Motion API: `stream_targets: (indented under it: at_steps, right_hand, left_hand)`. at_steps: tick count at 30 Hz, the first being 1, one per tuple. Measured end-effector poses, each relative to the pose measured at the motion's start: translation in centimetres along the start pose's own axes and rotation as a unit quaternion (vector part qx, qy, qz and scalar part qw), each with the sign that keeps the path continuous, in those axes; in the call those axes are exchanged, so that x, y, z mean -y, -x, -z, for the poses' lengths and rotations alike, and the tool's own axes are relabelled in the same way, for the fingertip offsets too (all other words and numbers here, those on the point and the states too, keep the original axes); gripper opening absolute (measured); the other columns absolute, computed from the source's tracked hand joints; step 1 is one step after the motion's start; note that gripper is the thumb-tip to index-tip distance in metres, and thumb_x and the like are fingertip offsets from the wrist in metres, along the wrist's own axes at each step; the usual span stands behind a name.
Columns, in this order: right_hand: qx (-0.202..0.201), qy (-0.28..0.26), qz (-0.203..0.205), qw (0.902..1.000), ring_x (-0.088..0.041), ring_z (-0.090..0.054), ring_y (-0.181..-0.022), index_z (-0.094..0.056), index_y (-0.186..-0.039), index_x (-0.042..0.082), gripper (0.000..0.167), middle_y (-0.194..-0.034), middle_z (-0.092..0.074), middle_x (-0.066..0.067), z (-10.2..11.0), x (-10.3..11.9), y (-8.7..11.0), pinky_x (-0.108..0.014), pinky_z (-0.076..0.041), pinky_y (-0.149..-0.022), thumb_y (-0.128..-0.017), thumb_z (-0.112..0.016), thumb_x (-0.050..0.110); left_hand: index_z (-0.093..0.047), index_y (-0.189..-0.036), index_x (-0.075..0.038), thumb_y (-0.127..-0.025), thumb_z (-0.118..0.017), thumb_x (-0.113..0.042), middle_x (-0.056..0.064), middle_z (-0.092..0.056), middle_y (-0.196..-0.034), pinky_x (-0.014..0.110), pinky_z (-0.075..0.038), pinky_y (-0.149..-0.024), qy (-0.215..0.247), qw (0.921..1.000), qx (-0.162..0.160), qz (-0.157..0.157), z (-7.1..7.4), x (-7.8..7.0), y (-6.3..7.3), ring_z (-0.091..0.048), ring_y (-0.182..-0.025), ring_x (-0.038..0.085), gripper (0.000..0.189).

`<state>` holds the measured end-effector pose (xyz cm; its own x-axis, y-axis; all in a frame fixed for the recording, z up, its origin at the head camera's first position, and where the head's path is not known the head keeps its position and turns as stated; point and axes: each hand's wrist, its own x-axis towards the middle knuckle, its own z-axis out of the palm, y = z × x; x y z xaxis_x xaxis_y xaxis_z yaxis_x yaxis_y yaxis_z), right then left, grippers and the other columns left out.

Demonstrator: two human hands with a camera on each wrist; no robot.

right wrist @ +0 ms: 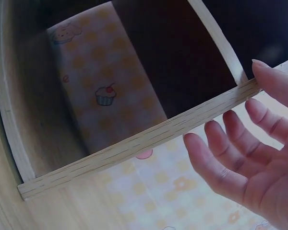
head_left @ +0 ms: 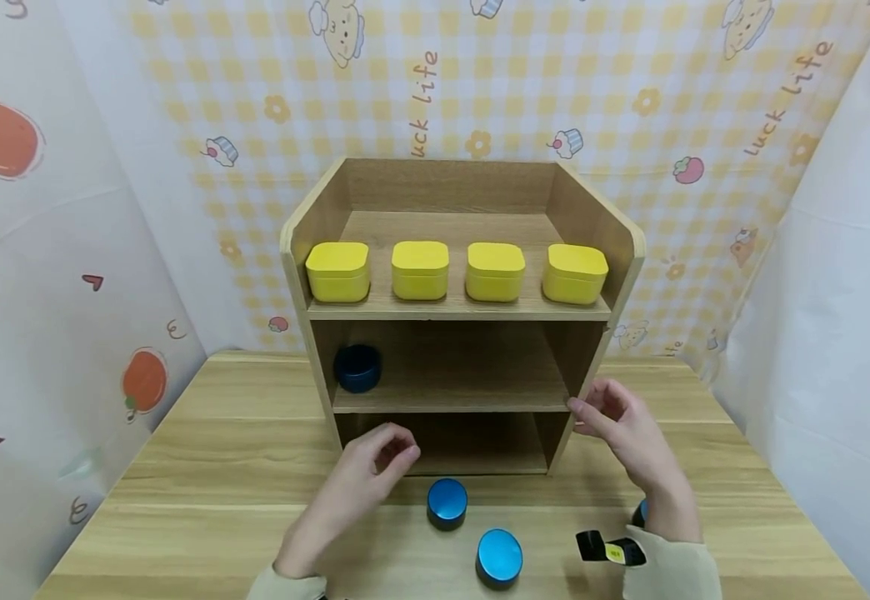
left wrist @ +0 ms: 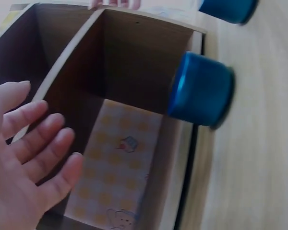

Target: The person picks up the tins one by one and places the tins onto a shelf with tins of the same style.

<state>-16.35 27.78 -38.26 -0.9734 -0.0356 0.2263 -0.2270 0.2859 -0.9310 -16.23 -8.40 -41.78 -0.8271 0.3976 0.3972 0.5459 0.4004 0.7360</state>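
Note:
A wooden shelf unit (head_left: pixel 450 408) stands on the table. My left hand (head_left: pixel 375 460) hovers at the left of its bottom compartment, fingers loosely bent and holding nothing. In the left wrist view, the left palm (left wrist: pixel 19 177) faces the compartments. My right hand (head_left: pixel 622 425) is at the unit's right side panel, thumb at the front edge and loosely bent fingers along the outside. Two blue round tins, a nearer one (head_left: pixel 499 558) and a farther one (head_left: pixel 447 503), stand in front of the unit. Another blue tin (head_left: pixel 357 368) sits at the left of the middle shelf.
Several yellow lidded boxes, one of them a box at the left end (head_left: pixel 338 272), line the top shelf. One more blue tin (head_left: pixel 640 512) is partly hidden by the right wrist. A black strap (head_left: pixel 607 548) hangs at the right sleeve. A patterned cloth (head_left: pixel 480 83) hangs behind.

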Motion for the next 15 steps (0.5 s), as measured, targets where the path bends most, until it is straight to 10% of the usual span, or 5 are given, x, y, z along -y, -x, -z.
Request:
stream_targets:
  at_steps: [15]
  right_hand:
    - [0.037,-0.026,-0.034,0.9984,-0.025,-0.060,-0.092,-0.050,-0.103,-0.006,0.032,-0.100,-0.052,-0.019,0.5,0.6,-0.3,-0.038,-0.057,-0.080,-0.095,-0.067,0.020]
  left_hand:
    - [-0.064,-0.112,-0.011,-0.100,-0.056,-0.039,-0.009,-0.059,-0.094,0.025,-0.049,-0.072,-0.026,0.9805,0.184,0.062,-2.4,1.3,-0.4,-0.054,-0.084,0.007,0.032]
